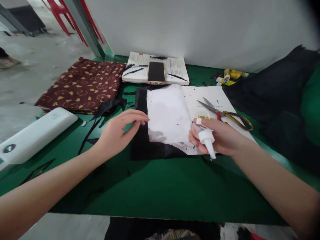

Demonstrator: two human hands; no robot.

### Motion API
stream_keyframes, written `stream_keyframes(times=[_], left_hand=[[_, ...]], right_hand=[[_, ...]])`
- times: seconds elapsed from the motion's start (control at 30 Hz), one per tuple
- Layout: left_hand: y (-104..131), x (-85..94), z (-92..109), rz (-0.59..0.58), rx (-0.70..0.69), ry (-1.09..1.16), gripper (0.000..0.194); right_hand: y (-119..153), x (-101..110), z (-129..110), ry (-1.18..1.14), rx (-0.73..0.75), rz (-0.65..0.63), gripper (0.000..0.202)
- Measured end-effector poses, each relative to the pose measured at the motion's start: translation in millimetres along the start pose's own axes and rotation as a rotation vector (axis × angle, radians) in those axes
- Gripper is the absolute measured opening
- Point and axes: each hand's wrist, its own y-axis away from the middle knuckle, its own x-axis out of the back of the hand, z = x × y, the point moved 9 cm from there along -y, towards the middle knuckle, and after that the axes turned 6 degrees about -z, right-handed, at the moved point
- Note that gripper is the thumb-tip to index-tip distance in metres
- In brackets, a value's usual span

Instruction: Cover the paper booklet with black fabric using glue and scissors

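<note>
A small white-capped glue bottle [206,136] is held in my right hand [215,133], its nozzle pointing down toward me. My left hand [125,128] hovers by the left edge of a white sheet [167,113], thumb and fingertips near each other. Whether anything thin is between those fingertips is too small to tell. Under the white sheet lies black fabric [142,150], showing at its left and front. An open booklet page [212,93] extends to the right, with gold-handled scissors [240,120] resting on it beyond my right hand.
Patterned maroon cloth [85,83] and a long white device [40,133] are at the left. A phone [156,71] rests on an open book [135,75] by the wall. Yellow tubes [232,75] and dark fabric [277,100] lie at the right. Black scraps are scattered around.
</note>
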Motion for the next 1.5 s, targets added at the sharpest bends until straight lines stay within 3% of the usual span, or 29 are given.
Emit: stream_keyframes(times=[0.1, 0.17, 0.23, 0.4, 0.53, 0.77, 0.83, 0.97, 1.03, 1.13, 1.27, 1.4, 1.47, 1.5], left_hand=[[-3.5, 13.3, -3.7, 0.075, 0.087, -0.041, 0.021], [-6.0, 12.0, -5.9, 0.049, 0.107, -0.057, 0.021], [-6.5, 5.4, -8.2, -0.004, 0.095, -0.081, 0.022], [1.9, -17.0, -3.4, -0.135, -0.094, -0.294, 0.035], [9.1, -33.5, -7.7, -0.264, -0.084, -0.443, 0.062], [10.0, -41.8, -8.5, -0.286, -0.080, -0.520, 0.066], [8.0, -32.9, -7.8, -0.232, -0.078, -0.503, 0.062], [5.3, 3.8, -8.1, 0.016, -0.047, -0.408, 0.040], [5.8, 13.6, -10.0, 0.080, -0.046, -0.357, 0.029], [6.6, 12.6, -7.8, 0.108, -0.094, -0.310, 0.020], [9.4, 0.9, 14.8, 0.114, -0.223, -0.302, 0.020], [25.5, 2.3, 62.8, 0.143, -0.307, -0.182, 0.026], [40.8, 0.5, 88.5, 0.084, -0.328, 0.021, 0.045], [49.0, -7.6, 98.9, -0.010, -0.319, 0.103, 0.058]], right_hand=[[12.3, 14.9, 6.9, -0.068, 0.000, 0.077, 0.040], [17.9, 24.2, 12.1, -0.089, 0.011, 0.129, 0.039], [21.1, 31.9, 17.1, -0.102, 0.025, 0.170, 0.037], [22.1, 43.8, 26.2, -0.150, 0.062, 0.193, 0.038], [23.3, 51.0, 26.7, -0.169, 0.099, 0.218, 0.040], [23.1, 46.0, 24.9, -0.180, 0.140, 0.220, 0.041], [26.0, 50.0, 19.5, -0.189, 0.211, 0.302, 0.033], [30.6, 50.9, 5.5, -0.176, 0.328, 0.435, 0.023], [26.4, 41.8, -2.3, -0.151, 0.350, 0.419, 0.025], [12.7, 21.3, -11.8, -0.177, 0.364, 0.342, 0.014], [-12.9, -6.5, -16.7, -0.204, 0.318, 0.237, 0.012], [-36.7, -24.8, -20.3, -0.151, 0.284, 0.141, 0.027], [-44.4, -26.7, -19.6, -0.186, 0.264, 0.138, 0.032], [-46.7, -27.1, -19.8, -0.210, 0.264, 0.140, 0.033]])
